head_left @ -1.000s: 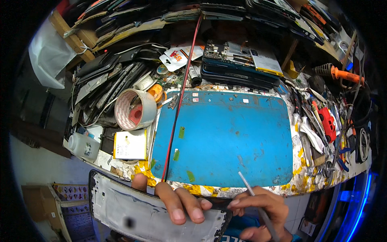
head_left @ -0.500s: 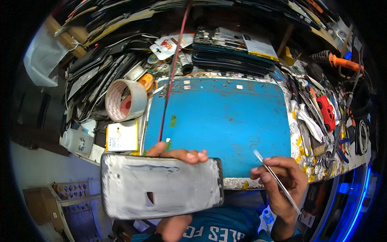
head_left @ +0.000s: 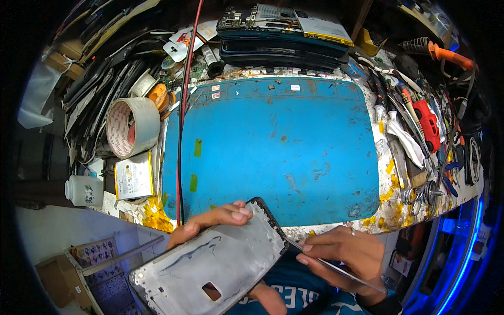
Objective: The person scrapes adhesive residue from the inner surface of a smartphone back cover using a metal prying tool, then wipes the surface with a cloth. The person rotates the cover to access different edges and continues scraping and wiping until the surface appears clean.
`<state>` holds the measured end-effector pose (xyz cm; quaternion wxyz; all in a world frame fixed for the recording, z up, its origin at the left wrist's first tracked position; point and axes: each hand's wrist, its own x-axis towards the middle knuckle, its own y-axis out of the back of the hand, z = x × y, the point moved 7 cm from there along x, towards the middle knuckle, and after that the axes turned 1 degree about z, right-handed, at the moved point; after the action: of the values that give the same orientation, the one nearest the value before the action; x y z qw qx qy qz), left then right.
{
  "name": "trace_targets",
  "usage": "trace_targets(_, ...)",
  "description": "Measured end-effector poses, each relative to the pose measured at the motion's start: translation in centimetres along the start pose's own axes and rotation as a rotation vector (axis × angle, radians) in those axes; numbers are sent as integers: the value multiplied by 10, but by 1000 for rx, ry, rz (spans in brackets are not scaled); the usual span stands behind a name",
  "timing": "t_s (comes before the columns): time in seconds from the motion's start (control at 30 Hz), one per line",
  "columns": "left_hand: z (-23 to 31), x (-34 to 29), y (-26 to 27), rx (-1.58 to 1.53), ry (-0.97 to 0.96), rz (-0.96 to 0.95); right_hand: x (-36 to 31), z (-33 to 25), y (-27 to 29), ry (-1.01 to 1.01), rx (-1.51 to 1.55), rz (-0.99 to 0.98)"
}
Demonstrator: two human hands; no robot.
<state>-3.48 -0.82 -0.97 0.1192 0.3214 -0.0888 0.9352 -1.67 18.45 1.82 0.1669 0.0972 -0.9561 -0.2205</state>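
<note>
A phone frame (head_left: 231, 247), a grey metal plate with a black rim and a small rectangular cutout, is tilted above my lap. My left hand (head_left: 218, 216) grips it, fingers over the far edge and thumb at the near edge. In my right hand (head_left: 352, 254) is a thin, slender metal tool (head_left: 344, 273), pinched between the fingers. Its tip meets or lies very close to the frame's right-hand rim; contact is hard to tell. Dark smears mark the grey plate.
A blue work mat (head_left: 283, 152) covers the bench. To the left are a tape roll (head_left: 134, 127), a phone battery (head_left: 134, 176) and a white bottle (head_left: 84, 190). Stacked phone parts (head_left: 283, 47) stand behind. Hand tools and a red cutter-like tool (head_left: 426, 126) lie right; a dark red cable (head_left: 182, 121) crosses the mat.
The phone frame has tilted, its right end rising and its left end dropping. My right hand has brought the tool's tip leftward and down to the frame's right rim. The view has shifted.
</note>
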Motion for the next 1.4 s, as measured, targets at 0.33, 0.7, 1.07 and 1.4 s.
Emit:
trace_targets(0.33, -1, 2, 5, -7, 10, -72, -11, 2, -12, 115, -73, 84)
trace_targets(0.7, -2, -1, 10, -7, 13, -48, -8, -2, -12, 172, -93, 68)
trace_targets(1.07, -4, -8, 11, -8, 9, 4, -8, 0, -16, 236, -89, 76)
trace_targets(1.4, -4, -12, 11, 3, 2, 39, -7, 0, -13, 80, -24, 64)
